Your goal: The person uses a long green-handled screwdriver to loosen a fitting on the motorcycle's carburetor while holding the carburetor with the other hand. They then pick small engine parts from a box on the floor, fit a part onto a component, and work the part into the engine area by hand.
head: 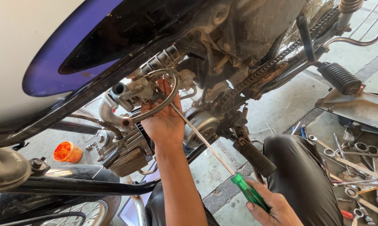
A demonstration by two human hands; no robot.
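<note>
The left hand (166, 119) is reaching up against the carburettor (140, 90), fingers curled round the grey hose (164, 102) looping beside it. The right hand (272, 207) is gripping the green handle of a long screwdriver (205, 144), well below; its thin shaft is running diagonally up-left, tip meeting the grimy, silvery carburettor by the left fingers.

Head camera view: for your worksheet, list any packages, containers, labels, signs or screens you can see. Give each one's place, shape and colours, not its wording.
Small container: on the concrete floor at left, beyond the motorcycle frame; round, translucent orange, contents unclear.
White flat item with dark blue edge: on the floor at bottom, under the frame; mostly hidden, kind unclear.
No readable labels, signs or screens show.
</note>
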